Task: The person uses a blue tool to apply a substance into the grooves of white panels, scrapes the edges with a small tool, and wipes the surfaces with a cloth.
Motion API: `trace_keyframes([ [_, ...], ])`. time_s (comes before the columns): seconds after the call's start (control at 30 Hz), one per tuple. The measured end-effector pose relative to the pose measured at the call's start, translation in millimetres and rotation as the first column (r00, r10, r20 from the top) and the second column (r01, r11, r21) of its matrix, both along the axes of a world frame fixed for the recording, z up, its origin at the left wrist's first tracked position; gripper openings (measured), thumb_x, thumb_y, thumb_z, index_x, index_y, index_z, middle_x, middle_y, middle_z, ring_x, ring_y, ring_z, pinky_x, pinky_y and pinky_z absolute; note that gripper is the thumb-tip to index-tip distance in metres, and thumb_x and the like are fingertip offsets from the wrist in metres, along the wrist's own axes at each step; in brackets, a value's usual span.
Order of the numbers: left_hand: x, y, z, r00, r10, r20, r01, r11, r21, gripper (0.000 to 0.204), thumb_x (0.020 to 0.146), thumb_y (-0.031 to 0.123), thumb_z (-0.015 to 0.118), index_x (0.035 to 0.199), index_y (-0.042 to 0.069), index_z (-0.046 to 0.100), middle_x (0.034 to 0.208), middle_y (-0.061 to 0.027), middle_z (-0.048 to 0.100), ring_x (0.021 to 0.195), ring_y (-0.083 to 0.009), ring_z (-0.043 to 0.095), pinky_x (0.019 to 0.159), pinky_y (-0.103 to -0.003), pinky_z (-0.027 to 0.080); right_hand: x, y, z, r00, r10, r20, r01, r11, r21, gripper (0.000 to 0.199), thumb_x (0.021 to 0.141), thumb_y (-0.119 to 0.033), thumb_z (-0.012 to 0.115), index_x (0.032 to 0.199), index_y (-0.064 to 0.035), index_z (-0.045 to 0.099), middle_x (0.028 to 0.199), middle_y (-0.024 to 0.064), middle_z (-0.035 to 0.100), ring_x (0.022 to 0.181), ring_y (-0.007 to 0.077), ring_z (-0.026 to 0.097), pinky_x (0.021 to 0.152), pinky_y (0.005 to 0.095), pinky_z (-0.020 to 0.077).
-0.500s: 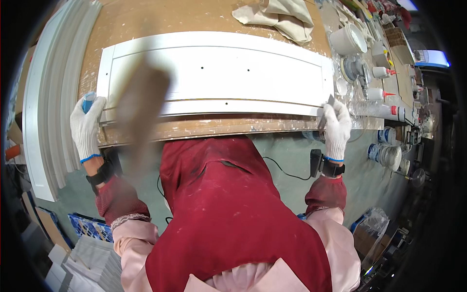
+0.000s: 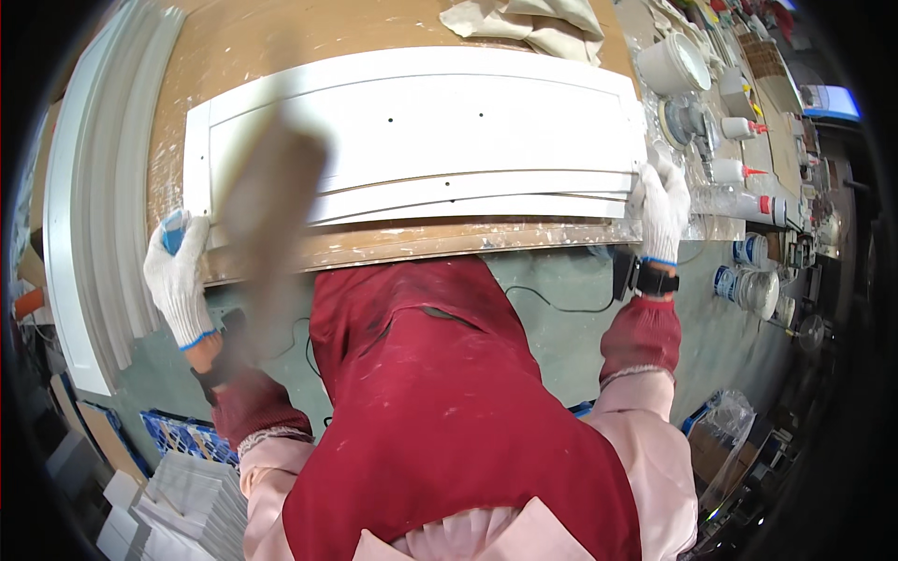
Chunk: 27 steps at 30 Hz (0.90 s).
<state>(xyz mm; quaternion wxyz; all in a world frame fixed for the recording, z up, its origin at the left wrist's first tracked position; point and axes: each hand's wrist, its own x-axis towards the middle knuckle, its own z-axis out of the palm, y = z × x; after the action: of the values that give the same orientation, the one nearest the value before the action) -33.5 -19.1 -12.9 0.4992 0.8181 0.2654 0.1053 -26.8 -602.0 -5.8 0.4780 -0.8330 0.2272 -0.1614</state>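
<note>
Since the earlier frame, the white panel (image 2: 552,140) has been shifted slightly away from the body, the right hand (image 2: 662,213) has been moved outward and forward, and the left hand (image 2: 180,276) has been drawn nearer the body; a second white strip (image 2: 524,205) is now exposed along the panel's near edge.

In the head view, the panel is laid lengthwise on the brown workbench (image 2: 412,245), between the two hands. The right fingers are bent against its right end, near the front corner; how tightly they are closed cannot be told. The left hand is placed by the front left corner, partly curled, with a blue item (image 2: 173,231) at its fingers; its hold cannot be told either. The panel is flat-faced, raised-framed and pierced by small dark holes, its left part being hidden by a blurred brown shape (image 2: 271,196).
</note>
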Motion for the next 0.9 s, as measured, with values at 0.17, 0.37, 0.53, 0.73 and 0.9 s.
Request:
trace_keyframes([
  [0.17, -22.1, -28.5, -1.9, 0.994, 0.057, 0.094, -0.044, 0.989, -0.138, 0.037, 0.082, 0.012, 0.078, 0.114, -0.003, 0.065, 0.099, -0.0048, 0.068, 0.09, -0.0117, 0.061, 0.086, -0.026, 0.048, 29.6, -28.0, 4.3, 0.987, 0.113, -0.111, -0.122, 0.989, -0.082, 0.032, 0.091, -0.015, 0.064, 0.117, 0.0027, 0.063, 0.108, 0.0091, 0.069, 0.097, 0.0138, 0.062, 0.086, 0.0283, 0.0492],
  [0.37, -41.2, -58.1, 1.2, 0.991, 0.062, 0.122, -0.028, 0.964, -0.263, 0.04, 0.085, 0.005, 0.075, 0.12, -0.006, 0.061, 0.116, -0.0121, 0.065, 0.104, -0.0176, 0.062, 0.094, -0.03, 0.05, 17.6, -17.6, 0.1, 0.969, 0.093, -0.228, -0.234, 0.63, -0.741, 0.031, 0.09, -0.017, 0.064, 0.119, -0.0046, 0.064, 0.113, 0.0153, 0.068, 0.105, 0.0265, 0.066, 0.09, 0.0357, 0.0505],
  [0.53, -48.8, -74.7, -7.6, 0.992, 0.068, 0.108, -0.046, 0.979, -0.197, 0.038, 0.085, 0.009, 0.075, 0.118, -0.007, 0.063, 0.106, -0.006, 0.066, 0.093, -0.0106, 0.061, 0.085, -0.025, 0.049, 19.1, 1.9, -1.9, 0.983, 0.072, -0.169, -0.177, 0.613, -0.77, 0.028, 0.092, -0.017, 0.06, 0.119, -0.0101, 0.065, 0.113, 0.0158, 0.068, 0.107, 0.0321, 0.064, 0.092, 0.0383, 0.0496],
  [0.73, -51.0, -76.2, -14.3, 0.985, 0.096, 0.146, -0.054, 0.962, -0.267, 0.04, 0.086, 0.007, 0.074, 0.121, -0.007, 0.062, 0.11, -0.0072, 0.066, 0.095, -0.0114, 0.061, 0.087, -0.025, 0.049, 0.9, 69.0, -8.6, 0.945, 0.196, -0.261, -0.326, 0.538, -0.777, 0.032, 0.094, -0.022, 0.058, 0.124, -0.0132, 0.065, 0.109, 0.0147, 0.069, 0.099, 0.0291, 0.066, 0.087, 0.0394, 0.0519],
  [0.9, -52.4, -75.3, -18.5, 0.982, 0.107, 0.153, -0.057, 0.952, -0.3, 0.04, 0.087, 0.005, 0.072, 0.123, -0.006, 0.061, 0.113, -0.0074, 0.066, 0.096, -0.0117, 0.062, 0.086, -0.025, 0.049, -13.1, 191.1, -12.3, 0.801, 0.578, -0.156, -0.437, 0.386, -0.812, 0.023, 0.084, -0.016, 0.057, 0.102, -0.0069, 0.067, 0.086, 0.0145, 0.065, 0.079, 0.0325, 0.062, 0.068, 0.0439, 0.051],
])
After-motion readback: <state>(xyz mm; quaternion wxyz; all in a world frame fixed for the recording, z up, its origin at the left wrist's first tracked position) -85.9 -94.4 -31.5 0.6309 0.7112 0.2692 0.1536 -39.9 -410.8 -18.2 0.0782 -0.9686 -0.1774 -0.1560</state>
